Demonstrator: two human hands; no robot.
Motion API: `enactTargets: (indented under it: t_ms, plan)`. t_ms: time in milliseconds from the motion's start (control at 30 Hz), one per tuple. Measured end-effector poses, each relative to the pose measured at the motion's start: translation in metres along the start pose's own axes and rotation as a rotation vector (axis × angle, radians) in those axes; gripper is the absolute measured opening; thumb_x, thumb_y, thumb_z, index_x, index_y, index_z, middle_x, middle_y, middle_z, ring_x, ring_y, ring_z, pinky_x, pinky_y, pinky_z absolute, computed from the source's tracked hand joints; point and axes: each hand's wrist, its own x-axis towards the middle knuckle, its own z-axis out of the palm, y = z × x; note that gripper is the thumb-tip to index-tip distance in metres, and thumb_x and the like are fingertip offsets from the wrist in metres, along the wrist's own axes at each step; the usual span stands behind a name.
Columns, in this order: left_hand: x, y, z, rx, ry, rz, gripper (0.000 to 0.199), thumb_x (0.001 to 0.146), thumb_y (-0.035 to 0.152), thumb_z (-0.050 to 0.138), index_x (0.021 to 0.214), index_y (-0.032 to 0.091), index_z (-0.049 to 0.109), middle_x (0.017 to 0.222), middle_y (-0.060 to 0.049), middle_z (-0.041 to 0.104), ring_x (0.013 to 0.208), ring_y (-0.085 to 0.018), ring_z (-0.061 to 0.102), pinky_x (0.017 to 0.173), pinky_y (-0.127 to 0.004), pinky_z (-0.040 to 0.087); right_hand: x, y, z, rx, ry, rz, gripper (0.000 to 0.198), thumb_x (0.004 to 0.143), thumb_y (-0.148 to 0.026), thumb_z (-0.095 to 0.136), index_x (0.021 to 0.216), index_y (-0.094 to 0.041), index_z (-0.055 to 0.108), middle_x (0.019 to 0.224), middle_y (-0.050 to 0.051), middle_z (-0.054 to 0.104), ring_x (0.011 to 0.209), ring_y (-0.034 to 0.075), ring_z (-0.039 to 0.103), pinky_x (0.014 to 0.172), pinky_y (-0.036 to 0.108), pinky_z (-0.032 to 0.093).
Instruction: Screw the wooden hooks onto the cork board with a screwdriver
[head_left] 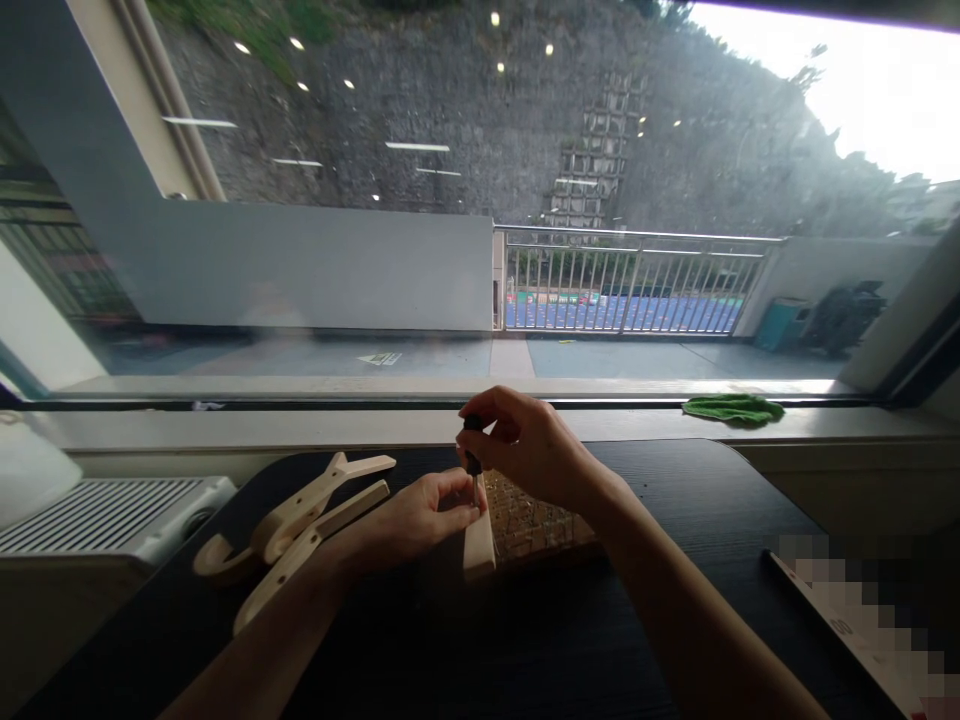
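Observation:
My right hand (525,440) is closed around the black handle of a screwdriver (472,440), which stands nearly upright. Its metal shaft points down at a pale wooden strip (480,555). The fingers of my left hand (431,512) are pinched close about the shaft's lower end, by the strip; whatever small thing they hold there is hidden. Just right of the strip, a brown board (536,520) dotted with many small shiny bits lies partly under my right wrist. Left of my hands rest pale wooden pieces (300,510) with dark holes, some with curved ends.
All this lies on a black table (675,560) against a window sill (585,420). A green cloth (733,408) lies on the sill. At the left stands a white slatted unit (127,515). A long wooden edge (832,625) shows at the right, beside a blurred-out area.

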Motion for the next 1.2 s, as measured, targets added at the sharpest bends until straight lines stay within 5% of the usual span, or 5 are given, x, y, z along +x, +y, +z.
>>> enactTargets:
  t_ms: [600,900,1200]
  plan:
    - [0.0016,-0.0068,-0.0004,-0.001,-0.001,0.043,0.017,0.082,0.033,0.046,0.085,0.020,0.056,0.082,0.002,0.055,0.078,-0.015,0.050,0.073,-0.024,0.040,0.0005,0.0026,-0.0042,-0.049,-0.029,-0.044,0.029,0.085,-0.026,0.045,0.110,-0.020,0.058,0.079,0.002,0.064,0.069,0.011,0.058,0.067,0.027,0.045]
    - [0.0011,-0.0027,-0.0012,-0.029,-0.012,0.050,0.018,0.083,0.033,0.045,0.084,0.019,0.056,0.080,0.001,0.054,0.076,-0.014,0.049,0.072,-0.024,0.040,0.0018,0.0081,0.0025,-0.017,0.048,-0.008,0.022,0.083,-0.028,0.050,0.102,-0.018,0.056,0.083,0.002,0.064,0.065,0.010,0.057,0.063,0.026,0.044]
    - [-0.0001,-0.0021,0.0002,-0.010,-0.001,0.037,0.017,0.082,0.033,0.045,0.084,0.020,0.056,0.082,0.001,0.056,0.076,-0.014,0.050,0.071,-0.023,0.040,0.0015,0.0030,-0.0005,-0.066,-0.017,-0.028,0.027,0.085,-0.028,0.047,0.108,-0.023,0.059,0.071,-0.001,0.061,0.062,0.009,0.054,0.059,0.024,0.042]
